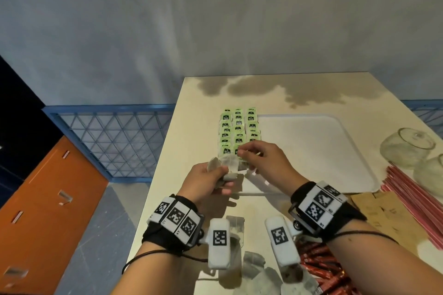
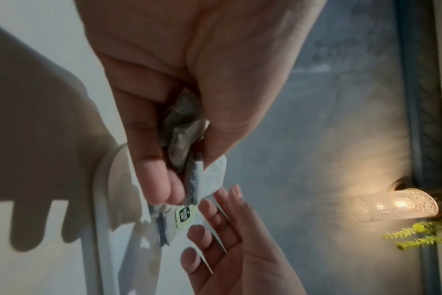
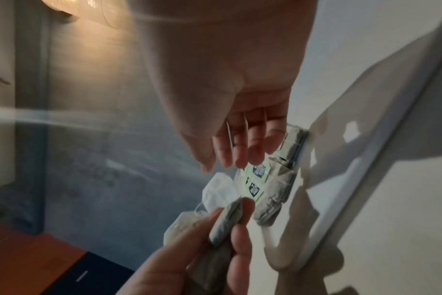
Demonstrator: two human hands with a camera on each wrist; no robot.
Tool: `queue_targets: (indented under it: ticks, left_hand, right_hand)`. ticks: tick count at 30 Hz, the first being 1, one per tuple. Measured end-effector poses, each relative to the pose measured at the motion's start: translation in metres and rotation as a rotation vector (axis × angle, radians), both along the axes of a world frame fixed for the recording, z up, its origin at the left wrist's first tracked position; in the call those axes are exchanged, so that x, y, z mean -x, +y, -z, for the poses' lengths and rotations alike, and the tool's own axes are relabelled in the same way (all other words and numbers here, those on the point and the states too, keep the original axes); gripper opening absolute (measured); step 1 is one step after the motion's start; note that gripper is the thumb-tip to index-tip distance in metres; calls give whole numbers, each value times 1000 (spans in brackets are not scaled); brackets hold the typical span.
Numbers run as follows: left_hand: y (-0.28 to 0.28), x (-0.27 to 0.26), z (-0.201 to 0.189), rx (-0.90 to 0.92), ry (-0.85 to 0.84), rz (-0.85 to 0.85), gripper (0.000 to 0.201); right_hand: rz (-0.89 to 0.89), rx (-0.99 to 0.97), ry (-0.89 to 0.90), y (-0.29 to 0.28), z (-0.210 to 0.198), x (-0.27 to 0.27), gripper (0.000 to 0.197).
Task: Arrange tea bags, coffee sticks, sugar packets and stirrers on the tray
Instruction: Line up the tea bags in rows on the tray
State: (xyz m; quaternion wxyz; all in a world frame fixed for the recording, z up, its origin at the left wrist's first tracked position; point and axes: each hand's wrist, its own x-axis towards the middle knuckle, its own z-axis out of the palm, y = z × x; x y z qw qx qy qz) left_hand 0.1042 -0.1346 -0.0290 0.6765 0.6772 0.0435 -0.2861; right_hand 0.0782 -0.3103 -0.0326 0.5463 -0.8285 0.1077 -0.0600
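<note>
Fingers (image 2: 162, 179) clutch tea bags (image 2: 184, 139) (head view adds tray (image 1: 335, 189)).

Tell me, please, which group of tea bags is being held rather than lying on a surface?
The small bunch of tea bags gripped in the left hand; the green-tagged rows lie on the tray, and others lie loose near the table's front edge.

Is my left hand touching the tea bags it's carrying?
Touching: the left wrist view shows the left hand with thumb and fingers clamped around the bunch of tea bags.

Dim, blurred wrist views with warm lamp (image 2: 396, 204) glare; hard shadows across the table (image 1: 311, 88); wide-angle edge bending.
</note>
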Motion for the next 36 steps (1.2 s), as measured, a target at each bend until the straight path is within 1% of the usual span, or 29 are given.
queue_targets:
  ticks: [3, 6, 8, 10, 12, 14, 15, 17, 20, 23, 25, 26, 28, 29, 30, 32, 33, 36]
  left_hand:
    - [-7, 6, -5, -18, -39, 72, 16]
    - [-9, 13, -8, -63, -106, 139, 16]
    - [-8, 15, -9, -144, -217, 110, 14]
    - [-10, 19, -12, -234, -365, 36, 11]
    - [-16, 29, -18, -254, -472, 9, 8]
    - [-26, 41, -22, -232, -525, 42, 5]
    - [-30, 45, -23, -231, -549, 55, 8]
    - [-35, 48, -21, -231, -578, 43, 9]
    - [-37, 47, -21, -222, -595, 7, 4]
    - [-38, 49, -27, -229, -598, -9, 13]
    - [-38, 47, -29, -219, -557, -18, 18]
    - [-37, 45, -29, -203, -525, -25, 19]
    - [-35, 43, -29, -157, -458, -47, 18]
    - [-34, 43, -28, -127, -426, -56, 16]
    - [-33, 43, -29, -93, -396, -58, 12]
    - [-33, 43, -30, -35, -349, -46, 7]
    - [-33, 42, -30, -20, -329, -41, 7]
    - [-31, 38, -25, -5, -246, -23, 9]
  right_hand:
    - [-41, -17, 5, 3, -1, 19, 12]
    - [-11, -13, -36, 0, -5, 33, 6]
    - [55, -30, -58, -3, -8, 39, 8]
    - [116, 3, -88, -6, -10, 45, 10]
    - [148, 55, -103, -5, -11, 49, 12]
    - [152, 74, -106, -2, -11, 53, 13]
    - [153, 76, -104, 0, -12, 54, 12]
    - [162, 77, -112, 2, -14, 56, 12]
    - [157, 3, -122, 3, -22, 60, 11]
    - [100, -53, -122, 9, -31, 67, 23]
    - [95, -59, -148, 10, -34, 71, 28]
    - [116, -59, -168, 8, -34, 72, 26]
    - [181, -70, -202, 0, -32, 69, 15]
    - [190, -69, -198, -5, -31, 68, 8]
    - [173, -54, -179, -8, -30, 66, 5]
    - [92, -33, -125, -12, -28, 62, 9]
    - [60, -30, -109, -12, -27, 60, 9]
    - [35, -39, -76, -14, -21, 55, 7]
